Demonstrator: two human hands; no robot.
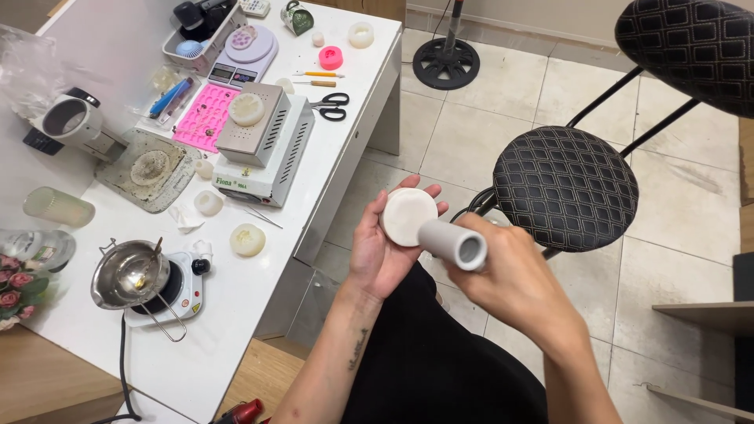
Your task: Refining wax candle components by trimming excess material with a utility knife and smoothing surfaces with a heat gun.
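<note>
Bright, even light is filling the room, seemingly coming from overhead, and colours are reading true. The white table [236, 314] is glaring strongly along its upper left stretch, where the surface is washing out and swallowing the edges of pale things lying there. Shadows are staying soft and short: a faint one is lying under the padded stool [565, 188] on the floor tiles [683, 204], another is darkening the gap beneath the table's edge. Focus is holding sharp across the middle, while the corners are softening slightly and straight tile lines are bowing a little toward the frame's edges, as a wide lens does. Motion blur is hardly showing anywhere.
</note>
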